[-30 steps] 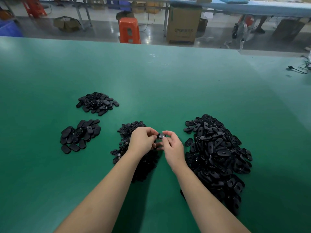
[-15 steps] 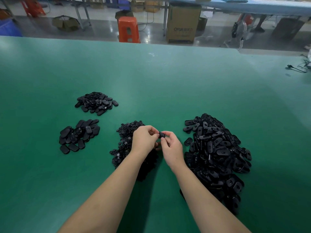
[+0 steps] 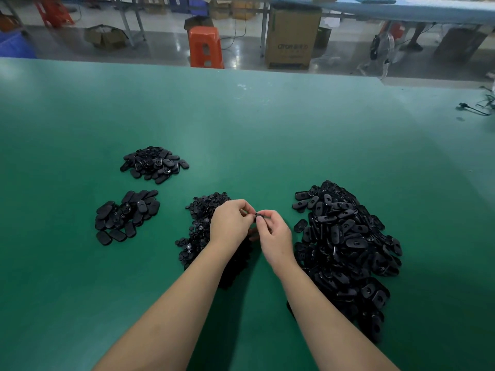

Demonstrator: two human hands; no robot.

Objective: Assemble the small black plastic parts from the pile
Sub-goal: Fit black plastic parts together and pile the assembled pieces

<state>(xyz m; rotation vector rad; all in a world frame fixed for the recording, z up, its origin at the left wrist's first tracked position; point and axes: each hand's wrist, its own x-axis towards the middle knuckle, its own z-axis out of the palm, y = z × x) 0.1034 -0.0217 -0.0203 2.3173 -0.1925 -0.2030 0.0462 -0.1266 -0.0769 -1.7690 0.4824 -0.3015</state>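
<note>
Both hands meet over the green worktop (image 3: pixel 241 124), the left hand (image 3: pixel 230 223) and right hand (image 3: pixel 276 236) pinching one small black part (image 3: pixel 259 216) between the piles, so I think they are pushing it together and must press next

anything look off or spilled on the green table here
Nothing stands out. The black parts sit in four separate heaps on the green table, a few strays beside the big pile. Both hands pinch one small part between them.
</note>
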